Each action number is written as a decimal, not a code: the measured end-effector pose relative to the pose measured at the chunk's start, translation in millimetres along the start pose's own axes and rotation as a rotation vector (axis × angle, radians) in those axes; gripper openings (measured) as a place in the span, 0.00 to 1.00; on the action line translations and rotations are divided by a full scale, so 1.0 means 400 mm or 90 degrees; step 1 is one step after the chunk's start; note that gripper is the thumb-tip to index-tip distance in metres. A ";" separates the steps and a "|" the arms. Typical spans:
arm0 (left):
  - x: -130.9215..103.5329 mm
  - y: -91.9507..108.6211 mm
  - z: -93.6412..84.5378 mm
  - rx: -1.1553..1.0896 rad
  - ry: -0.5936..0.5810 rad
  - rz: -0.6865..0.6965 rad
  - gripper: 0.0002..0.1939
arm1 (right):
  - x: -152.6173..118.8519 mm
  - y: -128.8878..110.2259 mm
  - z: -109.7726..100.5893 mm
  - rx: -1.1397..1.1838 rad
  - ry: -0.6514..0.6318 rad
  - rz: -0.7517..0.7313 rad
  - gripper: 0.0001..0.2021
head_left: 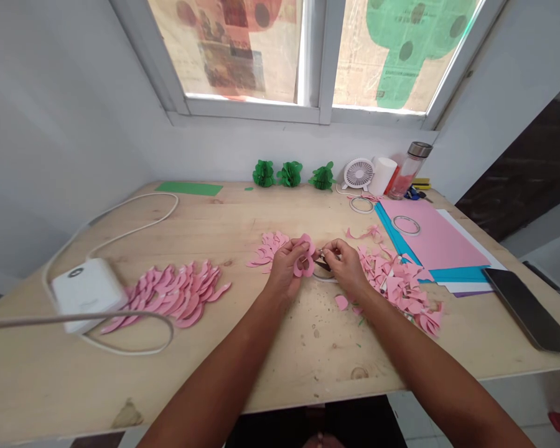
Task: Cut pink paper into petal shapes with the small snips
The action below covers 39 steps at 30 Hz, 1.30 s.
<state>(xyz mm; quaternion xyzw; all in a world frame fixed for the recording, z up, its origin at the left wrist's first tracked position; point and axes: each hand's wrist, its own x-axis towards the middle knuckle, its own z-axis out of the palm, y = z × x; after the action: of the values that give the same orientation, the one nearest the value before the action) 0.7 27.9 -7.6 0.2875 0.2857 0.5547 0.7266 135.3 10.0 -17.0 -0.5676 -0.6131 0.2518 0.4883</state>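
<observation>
A curved pink paper cutout with an open middle is pinched between the thumb and fingers of my left hand. Just to its right, my right hand is closed, fingertips together near the cutout's edge. A small dark thing shows at those fingertips; its kind is unclear. Beneath the hands lies a ring-shaped tape roll, partly hidden. Small pink petal pieces are spread beyond my left hand. A heap of pink paper scraps lies right of my right forearm.
Overlapping rows of pink cutouts lie left, beside a white power bank with cables. Colored sheets and a phone are right. Green paper ornaments, a small fan and a bottle stand along the wall.
</observation>
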 end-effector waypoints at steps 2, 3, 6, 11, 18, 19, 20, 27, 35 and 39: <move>0.001 -0.001 0.000 0.002 0.001 -0.001 0.12 | 0.001 -0.002 0.000 0.020 0.012 0.010 0.05; 0.001 -0.001 -0.001 0.003 0.002 -0.001 0.12 | 0.001 -0.004 -0.001 0.030 0.014 0.018 0.06; 0.002 -0.003 -0.001 0.016 0.007 0.006 0.11 | 0.005 -0.010 -0.004 0.057 0.014 0.051 0.06; 0.000 -0.006 0.001 0.107 0.019 0.011 0.09 | 0.013 -0.011 -0.014 0.105 0.015 0.083 0.07; -0.007 -0.007 0.007 0.175 0.014 0.003 0.09 | 0.012 -0.020 -0.022 0.164 -0.022 0.052 0.07; -0.007 -0.007 0.008 0.187 0.012 0.004 0.09 | 0.011 -0.021 -0.022 0.170 -0.032 0.054 0.07; -0.008 -0.006 0.009 0.200 0.009 0.005 0.09 | 0.011 -0.023 -0.022 0.173 -0.040 0.055 0.07; -0.011 0.000 0.014 0.270 -0.011 0.007 0.11 | 0.009 -0.029 -0.029 0.158 -0.039 0.072 0.08; -0.011 -0.001 0.014 0.286 -0.035 0.007 0.13 | 0.009 -0.035 -0.029 0.164 -0.050 0.076 0.06; -0.013 -0.001 0.014 0.296 -0.036 0.004 0.13 | 0.007 -0.044 -0.033 0.153 -0.044 0.077 0.07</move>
<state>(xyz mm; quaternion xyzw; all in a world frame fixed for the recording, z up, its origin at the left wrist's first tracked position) 4.0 22.2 -3.8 0.4633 0.3842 0.4677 0.6473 139.3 5.4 4.2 -0.5320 -0.5594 0.3722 0.5154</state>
